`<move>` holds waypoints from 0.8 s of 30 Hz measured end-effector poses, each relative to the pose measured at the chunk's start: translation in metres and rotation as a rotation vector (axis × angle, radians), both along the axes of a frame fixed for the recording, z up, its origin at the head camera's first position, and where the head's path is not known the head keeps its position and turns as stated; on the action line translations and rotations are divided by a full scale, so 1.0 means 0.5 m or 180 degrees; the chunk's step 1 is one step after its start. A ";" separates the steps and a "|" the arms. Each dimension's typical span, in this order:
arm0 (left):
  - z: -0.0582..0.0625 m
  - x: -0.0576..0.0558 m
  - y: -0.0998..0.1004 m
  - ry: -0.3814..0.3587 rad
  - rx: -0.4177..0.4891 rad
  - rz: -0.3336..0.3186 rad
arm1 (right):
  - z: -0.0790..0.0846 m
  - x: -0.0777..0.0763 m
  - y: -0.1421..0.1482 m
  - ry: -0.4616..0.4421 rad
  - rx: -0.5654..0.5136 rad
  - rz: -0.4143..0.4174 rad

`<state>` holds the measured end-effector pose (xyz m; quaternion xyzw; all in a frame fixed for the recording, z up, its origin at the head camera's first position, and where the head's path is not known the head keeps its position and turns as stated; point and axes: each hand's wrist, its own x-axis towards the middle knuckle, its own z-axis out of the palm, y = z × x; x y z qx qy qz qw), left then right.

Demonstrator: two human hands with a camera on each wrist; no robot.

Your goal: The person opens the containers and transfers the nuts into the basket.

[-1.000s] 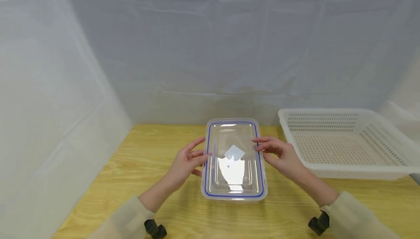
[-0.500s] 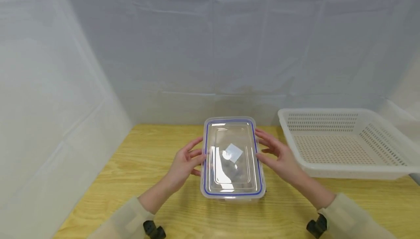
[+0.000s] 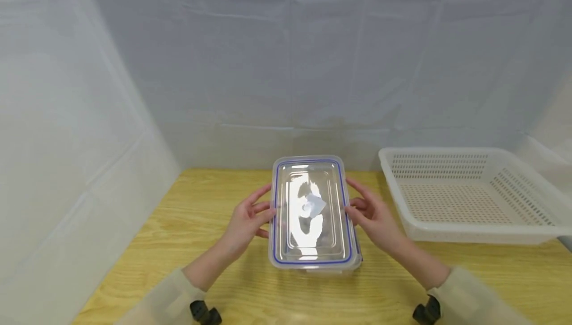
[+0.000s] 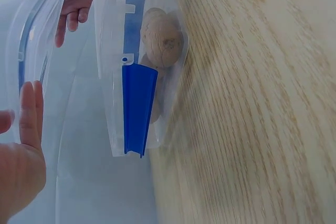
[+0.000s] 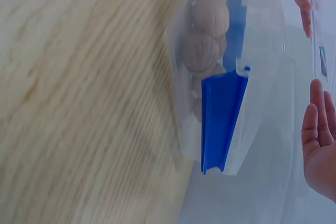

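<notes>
A clear lid (image 3: pixel 292 245) with a blue seal line hangs above a clear plastic food container (image 5: pixel 254 108) on the table. My left hand (image 3: pixel 246 221) grips the lid's left edge, thumb on top and fingers beneath. At its right edge my right hand (image 3: pixel 375 218) holds it likewise. Walnuts (image 5: pixel 202 53) show through the container wall in the right wrist view. Blue latches hang on the container's sides, one latch (image 4: pixel 139 111) in the left wrist view and another latch (image 5: pixel 223 121) in the right. In the head view the lid covers most of the container.
A white perforated plastic basket (image 3: pixel 473 233) stands on the right of the wooden table (image 3: pixel 201 201). White sheeting (image 3: pixel 286 67) hangs behind the table and along its left side.
The lid has shifted slightly left and away from me, showing the container's lower right corner. My right hand has changed its hold, from fingertips over the lid's edge to thumb on top.
</notes>
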<state>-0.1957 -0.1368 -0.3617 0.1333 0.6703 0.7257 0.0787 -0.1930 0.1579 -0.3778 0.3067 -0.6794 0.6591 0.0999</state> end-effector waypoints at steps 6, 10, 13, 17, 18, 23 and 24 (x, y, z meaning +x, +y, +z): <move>-0.006 0.000 -0.029 0.0053 -0.0139 -0.0088 | -0.002 0.013 -0.030 -0.0266 0.0033 -0.0117; -0.009 0.002 -0.055 0.0121 -0.0174 -0.0165 | 0.001 0.019 -0.055 -0.0610 -0.0023 -0.0083; -0.006 0.004 -0.074 0.0176 -0.0205 -0.0188 | 0.003 0.022 -0.074 -0.0771 -0.0086 -0.0050; -0.003 0.006 -0.099 0.0207 -0.0249 -0.0190 | 0.004 0.024 -0.100 -0.0942 -0.0143 -0.0054; -0.001 0.008 -0.105 0.0204 -0.0252 -0.0195 | 0.004 0.024 -0.107 -0.0985 -0.0164 -0.0055; 0.003 0.013 -0.137 0.0205 -0.0342 -0.0198 | 0.000 0.026 -0.142 -0.1092 -0.0161 -0.0062; 0.004 0.014 -0.144 0.0207 -0.0367 -0.0211 | -0.001 0.026 -0.149 -0.1110 -0.0156 -0.0058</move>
